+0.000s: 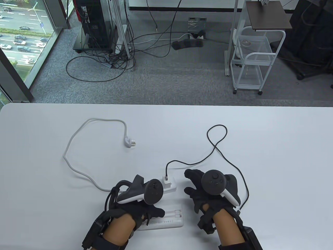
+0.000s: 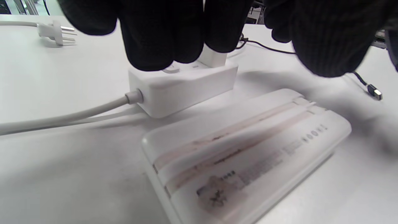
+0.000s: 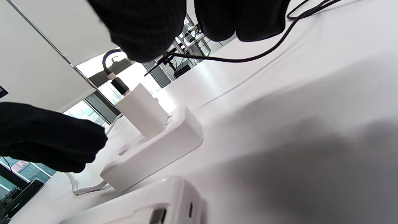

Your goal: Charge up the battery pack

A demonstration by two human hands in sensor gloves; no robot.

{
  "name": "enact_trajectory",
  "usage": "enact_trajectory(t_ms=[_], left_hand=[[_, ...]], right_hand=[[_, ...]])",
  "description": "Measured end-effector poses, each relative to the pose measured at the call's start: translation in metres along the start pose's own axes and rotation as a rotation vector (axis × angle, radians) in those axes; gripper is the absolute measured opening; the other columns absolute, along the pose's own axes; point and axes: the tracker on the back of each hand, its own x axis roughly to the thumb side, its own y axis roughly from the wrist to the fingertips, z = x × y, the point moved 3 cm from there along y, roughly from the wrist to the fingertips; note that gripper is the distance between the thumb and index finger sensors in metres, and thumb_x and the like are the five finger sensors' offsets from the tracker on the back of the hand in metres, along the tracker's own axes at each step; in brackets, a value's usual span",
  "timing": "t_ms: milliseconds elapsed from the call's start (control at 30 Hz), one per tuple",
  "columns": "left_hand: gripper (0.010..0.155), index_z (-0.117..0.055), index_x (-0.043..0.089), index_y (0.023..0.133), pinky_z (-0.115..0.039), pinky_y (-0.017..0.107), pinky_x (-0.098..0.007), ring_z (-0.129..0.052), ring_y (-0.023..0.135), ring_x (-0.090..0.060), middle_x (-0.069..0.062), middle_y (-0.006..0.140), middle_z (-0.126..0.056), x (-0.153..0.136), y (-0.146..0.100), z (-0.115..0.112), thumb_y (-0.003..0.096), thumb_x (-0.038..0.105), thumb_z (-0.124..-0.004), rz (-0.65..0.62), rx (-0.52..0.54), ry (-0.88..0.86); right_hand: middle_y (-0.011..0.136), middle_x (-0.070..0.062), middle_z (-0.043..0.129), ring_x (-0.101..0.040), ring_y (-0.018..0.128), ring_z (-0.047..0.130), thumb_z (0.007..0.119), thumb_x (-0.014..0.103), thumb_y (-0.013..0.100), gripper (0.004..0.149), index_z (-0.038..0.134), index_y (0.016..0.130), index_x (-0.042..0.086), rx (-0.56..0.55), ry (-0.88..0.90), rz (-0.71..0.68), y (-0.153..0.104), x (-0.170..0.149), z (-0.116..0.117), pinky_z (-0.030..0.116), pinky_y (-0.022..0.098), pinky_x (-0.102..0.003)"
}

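Observation:
The white battery pack (image 1: 169, 220) lies flat near the table's front edge, partly under my left wrist; it also shows in the left wrist view (image 2: 248, 155). Behind it lies a white power strip (image 1: 171, 188) with a white charger adapter (image 1: 166, 179) plugged into it. A black cable (image 1: 217, 145) runs from the adapter, and its free connector (image 2: 374, 92) lies on the table by my right wrist. My left hand (image 1: 156, 191) rests its fingers (image 2: 161, 40) on top of the strip beside the adapter. My right hand (image 1: 193, 185) hovers open and empty to the right of the strip.
The strip's own white cord (image 1: 78, 166) curves left and back to its plug (image 1: 130, 142), which lies loose on the table. The table's far edge (image 1: 166, 104) drops to a carpeted floor with cables and a white cart (image 1: 249, 60).

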Motion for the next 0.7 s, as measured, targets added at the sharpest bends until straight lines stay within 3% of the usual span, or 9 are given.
enact_trajectory(t_ms=[300,500,700], left_hand=[[0.090,-0.061,0.022,0.112,-0.071,0.067,-0.056,-0.088,0.089,-0.028,-0.011,0.109,-0.072,0.020,0.011,-0.021,0.0410,0.071,-0.086,-0.010,-0.100,0.105],[0.086,-0.058,0.023,0.110,-0.073,0.067,-0.053,-0.087,0.089,-0.026,-0.009,0.108,-0.071,0.028,0.019,-0.038,0.0428,0.069,-0.086,0.003,-0.171,0.164],[0.097,-0.049,0.018,0.112,-0.073,0.067,-0.052,-0.083,0.091,-0.029,-0.010,0.110,-0.067,0.033,0.025,-0.047,0.0397,0.071,-0.087,0.024,-0.185,0.241]], right_hand=[[0.109,-0.025,0.054,-0.058,0.095,0.063,0.080,0.028,0.044,0.066,0.052,0.103,0.018,-0.015,-0.055,0.028,-0.022,-0.024,-0.015,0.039,0.065,-0.080],[0.109,-0.025,0.053,-0.058,0.096,0.062,0.080,0.029,0.044,0.066,0.052,0.103,0.019,-0.022,-0.084,0.021,-0.028,-0.027,-0.010,0.038,0.065,-0.081],[0.109,-0.024,0.053,-0.058,0.096,0.061,0.080,0.029,0.044,0.066,0.052,0.103,0.019,-0.038,-0.075,0.027,-0.027,-0.033,-0.010,0.037,0.065,-0.081]])
